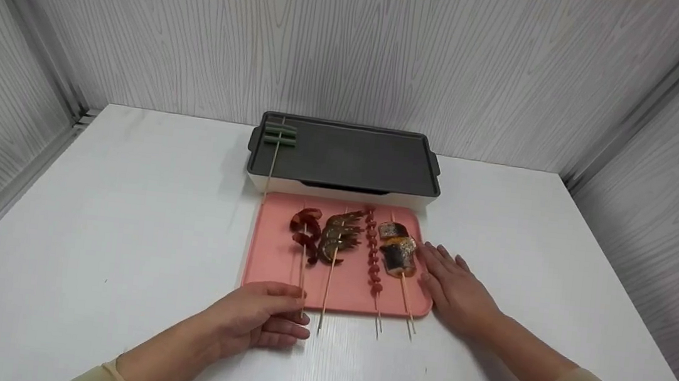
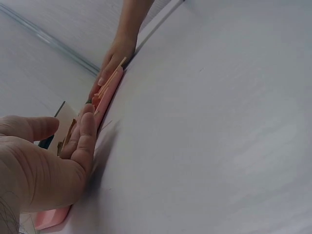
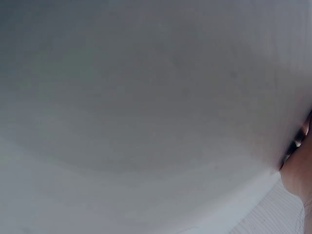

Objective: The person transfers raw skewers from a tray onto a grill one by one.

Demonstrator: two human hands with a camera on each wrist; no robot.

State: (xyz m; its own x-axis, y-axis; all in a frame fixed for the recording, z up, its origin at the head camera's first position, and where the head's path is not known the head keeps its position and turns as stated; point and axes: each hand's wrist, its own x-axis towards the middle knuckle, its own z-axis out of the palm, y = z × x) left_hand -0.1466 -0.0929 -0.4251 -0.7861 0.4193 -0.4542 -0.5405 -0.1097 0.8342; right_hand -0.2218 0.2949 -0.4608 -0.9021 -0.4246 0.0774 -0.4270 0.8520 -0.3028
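In the head view, a pink tray (image 1: 347, 295) carries several skewers with their sticks toward me. From left to right lie a skewer of dark red curled pieces (image 1: 305, 226), a shrimp skewer (image 1: 340, 236), a skewer of small red pieces (image 1: 373, 257) and a fish-chunk skewer (image 1: 397, 258). My left hand (image 1: 260, 318) is at the tray's front left, fingertips beside the stick of the red curled skewer. The left wrist view shows a gap between its thumb (image 2: 46, 127) and fingers. My right hand (image 1: 458, 291) rests along the tray's right edge, fingers extended.
Behind the tray stands a dark griddle (image 1: 349, 154) on a white base. A skewer of green pieces (image 1: 280, 136) lies at its left end, its stick overhanging the front. White grained panels (image 1: 354, 47) enclose the white table (image 1: 123, 205) at the back and sides.
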